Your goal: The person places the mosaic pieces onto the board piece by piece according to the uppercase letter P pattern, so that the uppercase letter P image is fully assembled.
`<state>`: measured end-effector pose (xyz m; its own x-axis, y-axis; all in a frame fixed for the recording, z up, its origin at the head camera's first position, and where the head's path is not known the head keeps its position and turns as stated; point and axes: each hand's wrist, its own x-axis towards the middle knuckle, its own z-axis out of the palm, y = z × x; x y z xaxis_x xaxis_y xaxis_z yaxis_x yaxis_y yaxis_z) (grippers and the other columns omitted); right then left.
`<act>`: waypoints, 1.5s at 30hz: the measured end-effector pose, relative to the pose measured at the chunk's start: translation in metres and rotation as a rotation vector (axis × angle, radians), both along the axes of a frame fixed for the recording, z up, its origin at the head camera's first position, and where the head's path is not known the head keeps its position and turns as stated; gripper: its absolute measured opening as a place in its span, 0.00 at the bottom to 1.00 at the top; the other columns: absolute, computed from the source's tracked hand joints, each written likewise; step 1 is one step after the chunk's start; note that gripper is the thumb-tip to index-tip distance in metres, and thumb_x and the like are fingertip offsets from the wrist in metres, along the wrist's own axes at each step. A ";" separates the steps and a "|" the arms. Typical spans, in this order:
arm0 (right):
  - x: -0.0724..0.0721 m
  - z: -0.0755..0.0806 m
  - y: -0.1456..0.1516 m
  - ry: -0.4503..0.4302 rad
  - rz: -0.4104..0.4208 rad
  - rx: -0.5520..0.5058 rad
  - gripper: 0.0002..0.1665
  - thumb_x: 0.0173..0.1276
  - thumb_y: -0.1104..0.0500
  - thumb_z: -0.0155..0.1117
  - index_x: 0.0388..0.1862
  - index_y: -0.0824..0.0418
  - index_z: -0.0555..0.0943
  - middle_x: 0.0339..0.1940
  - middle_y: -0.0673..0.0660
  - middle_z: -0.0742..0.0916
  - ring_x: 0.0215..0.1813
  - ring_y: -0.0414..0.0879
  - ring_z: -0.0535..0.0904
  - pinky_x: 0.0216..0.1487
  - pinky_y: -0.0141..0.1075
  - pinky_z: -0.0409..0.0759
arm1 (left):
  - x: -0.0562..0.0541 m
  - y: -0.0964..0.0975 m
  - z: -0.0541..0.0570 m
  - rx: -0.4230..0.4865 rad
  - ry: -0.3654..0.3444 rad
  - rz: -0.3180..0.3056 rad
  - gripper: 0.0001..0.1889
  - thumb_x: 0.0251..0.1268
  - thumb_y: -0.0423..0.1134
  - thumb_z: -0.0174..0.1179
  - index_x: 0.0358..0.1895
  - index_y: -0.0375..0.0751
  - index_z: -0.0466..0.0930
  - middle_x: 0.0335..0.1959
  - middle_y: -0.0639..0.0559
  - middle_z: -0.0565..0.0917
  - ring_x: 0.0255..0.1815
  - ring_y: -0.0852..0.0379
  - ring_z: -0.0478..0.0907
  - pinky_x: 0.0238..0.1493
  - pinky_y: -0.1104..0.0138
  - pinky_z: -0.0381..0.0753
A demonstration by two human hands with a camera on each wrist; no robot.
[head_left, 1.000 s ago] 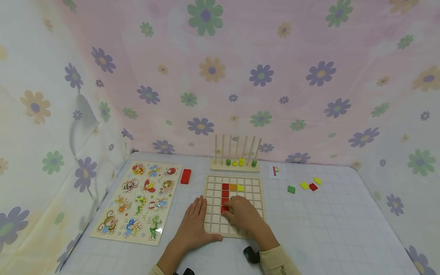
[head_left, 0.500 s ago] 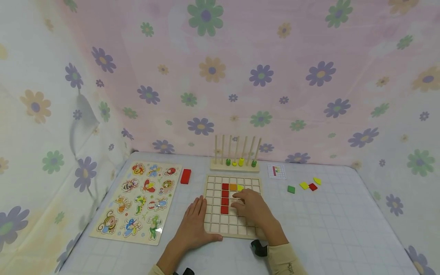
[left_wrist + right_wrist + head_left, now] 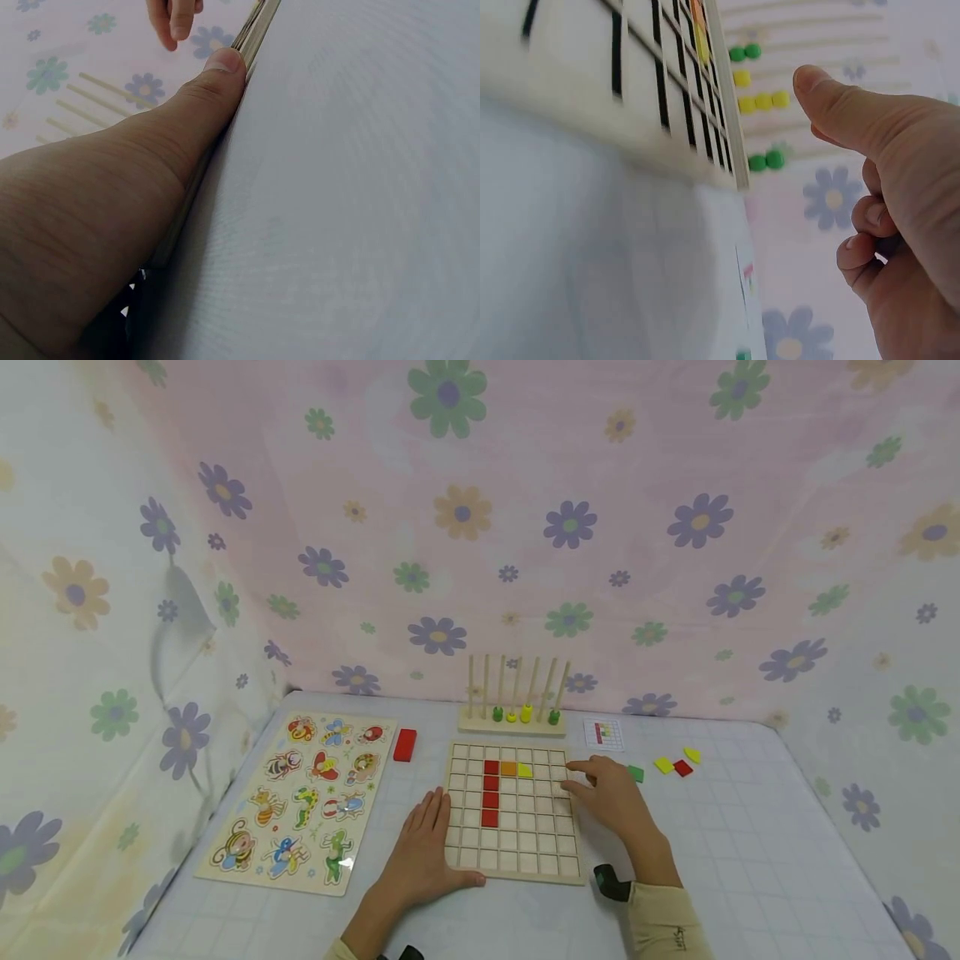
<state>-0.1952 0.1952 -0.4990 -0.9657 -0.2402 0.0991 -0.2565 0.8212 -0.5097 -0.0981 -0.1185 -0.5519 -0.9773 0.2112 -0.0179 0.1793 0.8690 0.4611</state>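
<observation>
In the head view, a square wooden grid board [image 3: 528, 841] lies at the table's middle. Several red tiles [image 3: 491, 799] form a column in its cells. An orange tile [image 3: 508, 768] and a yellow tile [image 3: 525, 770] continue the top of that column to the right. My left hand [image 3: 423, 852] rests with straight fingers at the board's left edge, its thumb along the front edge. Over the right edge is my right hand [image 3: 613, 795], thumb and index finger apart with nothing between them. The right wrist view shows this right hand [image 3: 892, 157] above the table, other fingers loosely bent.
Right of the board lie a green tile [image 3: 636, 773], a yellow tile [image 3: 663, 765], a red tile [image 3: 682, 767] and a yellow piece [image 3: 692, 755]. A pattern card [image 3: 613, 737], a peg rack [image 3: 480, 724], a red block [image 3: 405, 745] and an insect puzzle [image 3: 289, 785] surround it.
My right hand has let go of the lowest red tile, which stays in its cell, and has moved right to the board's edge. The left hand has not moved.
</observation>
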 end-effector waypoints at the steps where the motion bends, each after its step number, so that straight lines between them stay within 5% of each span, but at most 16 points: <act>1: -0.001 0.000 0.007 0.008 -0.009 0.000 0.23 0.65 0.50 0.75 0.55 0.59 0.88 0.23 0.51 0.73 0.28 0.43 0.65 0.27 0.33 0.61 | 0.000 0.000 0.000 0.003 -0.001 0.001 0.73 0.39 0.82 0.66 0.82 0.35 0.49 0.84 0.39 0.50 0.85 0.40 0.47 0.83 0.46 0.52; 12: -0.008 -0.002 0.098 -0.004 -0.160 0.015 0.27 0.67 0.47 0.73 0.59 0.60 0.85 0.27 0.54 0.74 0.32 0.46 0.66 0.29 0.35 0.63 | 0.001 0.000 0.001 0.019 -0.013 0.006 0.73 0.39 0.82 0.67 0.82 0.36 0.48 0.85 0.39 0.50 0.86 0.40 0.46 0.83 0.45 0.51; 16: -0.007 -0.002 0.127 -0.061 -0.227 0.015 0.32 0.69 0.42 0.69 0.63 0.61 0.83 0.44 0.68 0.85 0.45 0.59 0.78 0.41 0.48 0.80 | 0.001 0.000 0.000 0.021 -0.008 0.004 0.73 0.39 0.82 0.66 0.82 0.35 0.48 0.85 0.39 0.50 0.86 0.40 0.46 0.83 0.45 0.51; 21: -0.010 -0.008 0.152 -0.122 -0.292 0.020 0.37 0.70 0.37 0.66 0.63 0.64 0.82 0.58 0.76 0.82 0.57 0.68 0.78 0.52 0.60 0.80 | 0.001 -0.001 -0.001 0.015 -0.011 0.006 0.73 0.39 0.82 0.66 0.82 0.36 0.48 0.85 0.39 0.50 0.85 0.40 0.46 0.83 0.45 0.52; 45: -0.020 -0.030 0.176 -0.238 -0.459 -0.013 0.42 0.72 0.34 0.60 0.70 0.65 0.75 0.67 0.79 0.76 0.67 0.73 0.71 0.64 0.65 0.73 | 0.000 0.000 -0.001 0.000 -0.004 0.005 0.74 0.39 0.84 0.64 0.83 0.37 0.47 0.85 0.41 0.49 0.86 0.41 0.46 0.83 0.46 0.52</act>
<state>-0.2155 0.3712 -0.5288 -0.9674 0.2138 -0.1357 0.2532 0.8151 -0.5211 -0.0978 -0.1189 -0.5529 -0.9782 0.2066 -0.0216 0.1735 0.8698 0.4619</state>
